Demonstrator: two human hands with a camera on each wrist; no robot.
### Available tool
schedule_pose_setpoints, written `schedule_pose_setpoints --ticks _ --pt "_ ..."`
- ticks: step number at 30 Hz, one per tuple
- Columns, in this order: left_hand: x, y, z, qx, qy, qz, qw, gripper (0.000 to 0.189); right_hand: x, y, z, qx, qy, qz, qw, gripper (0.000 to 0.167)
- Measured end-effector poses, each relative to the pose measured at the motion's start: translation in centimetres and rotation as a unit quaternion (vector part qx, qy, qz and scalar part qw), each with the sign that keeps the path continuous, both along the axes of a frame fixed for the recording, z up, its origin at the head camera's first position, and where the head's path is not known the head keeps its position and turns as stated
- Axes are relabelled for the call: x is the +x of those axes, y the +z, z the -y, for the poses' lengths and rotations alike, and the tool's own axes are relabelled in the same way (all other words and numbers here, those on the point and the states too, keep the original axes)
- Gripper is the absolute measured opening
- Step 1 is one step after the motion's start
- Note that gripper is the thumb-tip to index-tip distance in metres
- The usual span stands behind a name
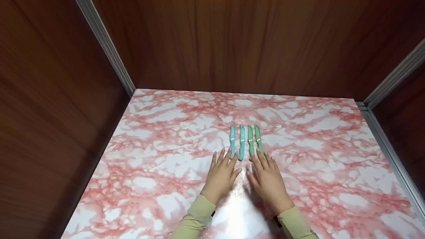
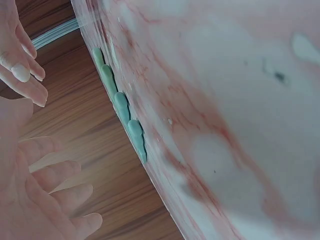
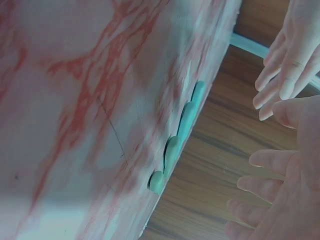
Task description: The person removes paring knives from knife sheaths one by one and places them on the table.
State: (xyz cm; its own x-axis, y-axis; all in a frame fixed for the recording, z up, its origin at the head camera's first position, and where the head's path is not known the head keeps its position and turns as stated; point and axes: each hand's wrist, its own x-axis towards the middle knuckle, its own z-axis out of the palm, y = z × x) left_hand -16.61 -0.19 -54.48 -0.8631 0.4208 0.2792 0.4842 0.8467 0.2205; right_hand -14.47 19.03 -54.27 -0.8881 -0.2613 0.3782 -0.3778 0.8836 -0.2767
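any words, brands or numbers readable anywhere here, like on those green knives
None can be read.
The four green knives show only a pale band mid-length, too small to tell whether it is lettering.
The pink marbled tabletop, the wooden walls and both hands, left hand and right hand, carry no text.

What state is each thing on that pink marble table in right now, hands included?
Four teal knives: lying flat, side by side in a neat row, lengthwise away from the person.
Left hand: flat on the table, fingers straight, fingertips at the near end of the leftmost knife.
Right hand: flat, fingers straight, fingertips at the near ends of the right-hand knives.
Table: glossy, with a bright glare patch between the wrists.
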Motion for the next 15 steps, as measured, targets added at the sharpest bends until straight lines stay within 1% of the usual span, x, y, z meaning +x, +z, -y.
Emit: schedule_pose_setpoints --ticks 3,7,15 --pt "-0.2 0.0 0.1 0.006 -0.001 0.006 1.0 0.055 -0.1 0.1 0.0 -0.001 0.0 0.0 1.0 0.062" --pt "-0.6 0.1 0.3 -0.002 0.001 0.007 1.0 0.056 -0.3 0.2 0.0 0.002 0.002 0.0 1.0 0.064" --pt "-1.8 0.6 1.1 0.009 -0.003 0.004 0.9999 0.055 -0.7 0.6 0.3 0.002 0.011 -0.004 0.9999 0.064"
